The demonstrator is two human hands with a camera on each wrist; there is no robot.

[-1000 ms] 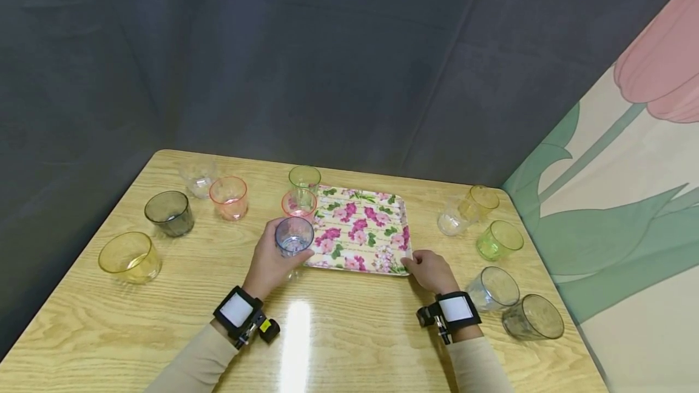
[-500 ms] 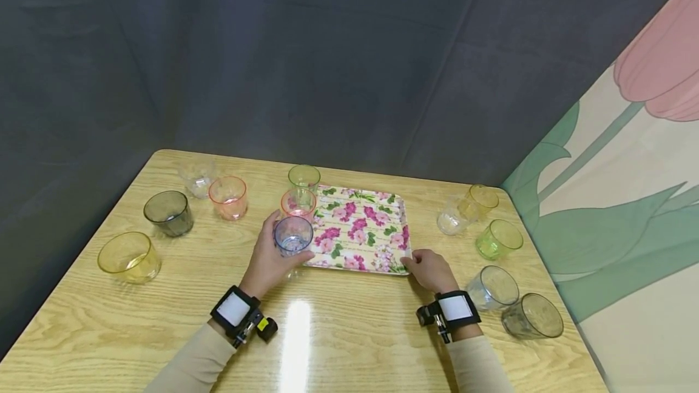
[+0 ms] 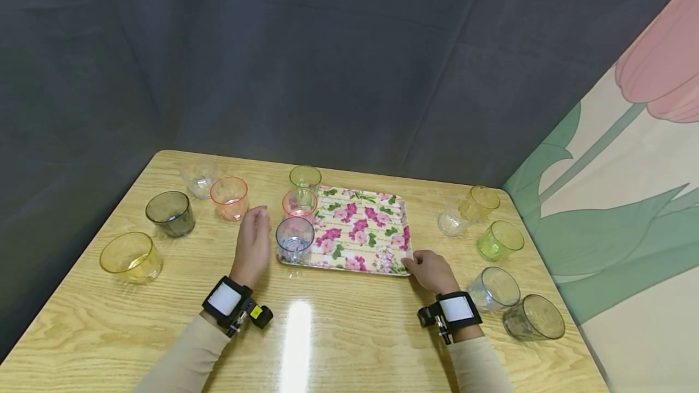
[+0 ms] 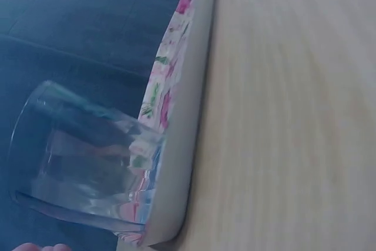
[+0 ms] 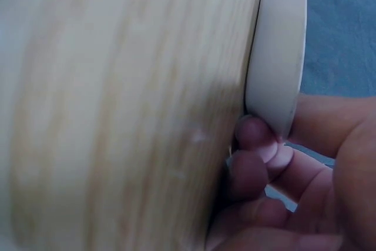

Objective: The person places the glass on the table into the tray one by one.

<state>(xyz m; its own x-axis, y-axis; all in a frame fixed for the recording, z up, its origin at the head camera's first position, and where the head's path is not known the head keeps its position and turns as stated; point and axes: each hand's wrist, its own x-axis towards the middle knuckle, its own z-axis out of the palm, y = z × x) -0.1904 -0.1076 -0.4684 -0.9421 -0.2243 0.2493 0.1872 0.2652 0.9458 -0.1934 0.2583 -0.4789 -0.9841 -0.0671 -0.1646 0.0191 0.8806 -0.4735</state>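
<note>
A flowered tray (image 3: 363, 232) lies on the wooden table. Along its left side a green glass (image 3: 305, 179), a pink glass (image 3: 299, 204) and a blue-rimmed glass (image 3: 295, 241) stand in a row. Just left of the blue-rimmed glass is my left hand (image 3: 252, 247), apart from it and holding nothing. The left wrist view shows that clear bluish glass (image 4: 88, 163) upright inside the tray's edge, with only fingertips in the lower corner. My right hand (image 3: 433, 272) pinches the tray's near right corner, thumb on the inner side and fingers curled beneath the rim in the right wrist view.
On the left stand a clear glass (image 3: 199, 179), another pink glass (image 3: 230, 199), a grey glass (image 3: 170, 214) and a yellow glass (image 3: 132, 258). Several more glasses stand on the right, including a green one (image 3: 499, 240) and a dark one (image 3: 532, 318). A dark curtain (image 3: 327, 65) hangs behind.
My left hand has let go of the blue-rimmed glass and moved off to the left. The glass stays in the tray's near left corner. The right hand keeps its hold.
</note>
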